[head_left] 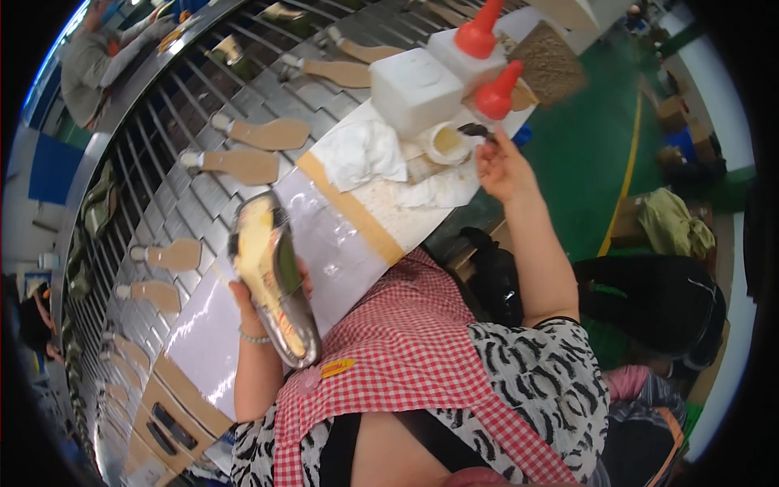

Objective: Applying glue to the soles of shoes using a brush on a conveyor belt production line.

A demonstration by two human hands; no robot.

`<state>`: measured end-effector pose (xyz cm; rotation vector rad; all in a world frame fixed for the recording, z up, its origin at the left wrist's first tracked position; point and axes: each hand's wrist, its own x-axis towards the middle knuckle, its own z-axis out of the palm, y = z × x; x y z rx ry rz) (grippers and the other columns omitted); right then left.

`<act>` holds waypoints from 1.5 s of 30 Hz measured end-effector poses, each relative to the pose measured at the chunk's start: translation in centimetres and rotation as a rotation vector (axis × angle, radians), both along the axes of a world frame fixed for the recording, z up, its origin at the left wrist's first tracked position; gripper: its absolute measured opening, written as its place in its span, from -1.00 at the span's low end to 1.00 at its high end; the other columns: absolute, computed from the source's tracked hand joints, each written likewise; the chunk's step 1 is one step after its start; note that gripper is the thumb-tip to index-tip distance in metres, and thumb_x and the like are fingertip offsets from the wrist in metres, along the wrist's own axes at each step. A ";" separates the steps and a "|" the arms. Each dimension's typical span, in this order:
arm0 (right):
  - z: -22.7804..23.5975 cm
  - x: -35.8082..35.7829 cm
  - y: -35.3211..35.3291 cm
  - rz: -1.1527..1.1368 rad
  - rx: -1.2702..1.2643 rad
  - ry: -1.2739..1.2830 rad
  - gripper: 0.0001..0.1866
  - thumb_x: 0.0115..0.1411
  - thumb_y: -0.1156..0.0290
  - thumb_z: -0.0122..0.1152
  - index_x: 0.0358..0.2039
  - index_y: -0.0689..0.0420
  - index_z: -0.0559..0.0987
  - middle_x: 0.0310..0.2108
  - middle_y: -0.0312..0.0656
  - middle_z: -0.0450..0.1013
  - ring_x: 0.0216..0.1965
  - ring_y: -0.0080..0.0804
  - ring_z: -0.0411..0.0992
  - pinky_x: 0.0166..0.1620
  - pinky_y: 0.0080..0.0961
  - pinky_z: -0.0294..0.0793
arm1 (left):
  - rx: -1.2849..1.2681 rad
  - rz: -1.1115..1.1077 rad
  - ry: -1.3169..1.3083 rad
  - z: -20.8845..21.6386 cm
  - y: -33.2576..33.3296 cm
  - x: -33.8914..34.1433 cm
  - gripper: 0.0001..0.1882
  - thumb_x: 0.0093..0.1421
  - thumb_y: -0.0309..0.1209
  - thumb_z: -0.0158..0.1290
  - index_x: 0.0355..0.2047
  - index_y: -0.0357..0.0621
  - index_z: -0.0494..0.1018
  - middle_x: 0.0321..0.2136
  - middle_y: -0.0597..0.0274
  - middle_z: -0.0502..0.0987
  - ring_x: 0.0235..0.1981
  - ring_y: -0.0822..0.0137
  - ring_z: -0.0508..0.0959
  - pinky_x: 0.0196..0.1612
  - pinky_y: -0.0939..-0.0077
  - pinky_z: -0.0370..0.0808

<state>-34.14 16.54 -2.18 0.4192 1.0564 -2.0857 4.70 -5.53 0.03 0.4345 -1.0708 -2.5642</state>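
1. Here's the shoe (274, 276), silvery and dark-sided, tilted above the near side of the desk (324, 252), its pale yellow underside turned up.
2. The left hand (245, 307) has it firmly – fingers (306, 277) curled around from beneath, thumb side along the left edge, closed only as far as the shoe's width allows.
3. Over to the right, the right hand (505, 170) pinches a dark brush (474, 130), fingers drawn nearly together around it.
4. The brush is right at the rim of an open white jar (448, 144) with pale yellow contents – whether it touches, I cannot tell.
5. Just left of the jar sits a crumpled white cloth (365, 154); behind stands a white square-sided container (415, 91), with a red nozzle (497, 93) to its right.
6. A tan strip (350, 209) crosses the desk between shoe and jar.
7. Left and far, tan soles (243, 166) lie along a metal slatted conveyor (191, 213).
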 end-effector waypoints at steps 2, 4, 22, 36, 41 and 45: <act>-1.1 -0.6 0.7 -0.024 -0.215 -0.004 -0.84 0.15 0.31 0.22 -0.41 0.13 0.51 -0.49 -0.19 0.52 -0.38 -0.34 0.52 -0.33 -0.51 0.54 | 0.175 -0.037 0.016 -1.5 -0.3 0.6 0.16 -0.18 0.55 -0.17 0.17 -0.18 0.14 -0.12 -0.11 0.42 -0.21 0.10 0.54 -0.18 0.26 0.56; 0.6 -0.5 2.4 0.077 -0.394 0.048 -0.86 0.19 0.39 0.15 -0.32 0.18 0.53 -0.36 -0.13 0.54 -0.25 -0.30 0.52 -0.10 -0.37 0.52 | 0.228 -0.062 -0.020 -2.7 -0.7 -0.1 0.09 -0.09 0.53 -0.25 0.16 -0.17 0.16 -0.11 -0.15 0.44 -0.20 0.09 0.55 -0.17 0.25 0.55; 9.2 19.2 -4.7 0.854 -0.193 1.120 -0.81 -0.06 0.66 0.32 -0.38 0.27 0.54 -0.29 -0.06 0.50 -0.26 -0.41 0.48 -0.20 -0.57 0.43 | -0.109 -0.178 -0.119 2.2 2.3 -4.2 -0.10 0.10 0.27 -0.07 0.20 -0.21 0.14 -0.07 0.24 0.39 -0.11 0.45 0.41 -0.12 0.62 0.40; 10.0 19.3 -4.5 0.917 -0.184 1.364 -0.81 -0.13 0.57 0.38 -0.46 0.23 0.55 -0.44 -0.12 0.51 -0.34 -0.29 0.50 -0.29 -0.49 0.45 | -0.053 -0.213 -0.121 1.3 2.4 -3.8 -0.15 0.18 0.17 -0.07 0.22 -0.27 0.07 0.01 0.18 0.35 -0.02 0.41 0.38 0.00 0.54 0.37; 9.6 19.2 -4.5 1.011 -0.259 1.211 -0.81 -0.12 0.60 0.37 -0.45 0.23 0.55 -0.42 -0.11 0.51 -0.35 -0.32 0.50 -0.29 -0.52 0.44 | -0.058 -0.185 -0.123 1.6 2.7 -4.0 -0.16 0.18 0.16 -0.07 0.21 -0.27 0.08 0.00 0.17 0.36 -0.03 0.41 0.39 -0.01 0.54 0.38; 9.8 19.3 -4.7 0.862 -0.139 1.218 -0.81 -0.12 0.61 0.36 -0.44 0.24 0.55 -0.40 -0.09 0.51 -0.35 -0.32 0.50 -0.29 -0.53 0.43 | -0.044 -0.206 -0.085 1.5 2.9 -4.2 -0.16 0.17 0.17 -0.06 0.20 -0.29 0.09 -0.03 0.15 0.37 -0.05 0.40 0.41 -0.03 0.56 0.39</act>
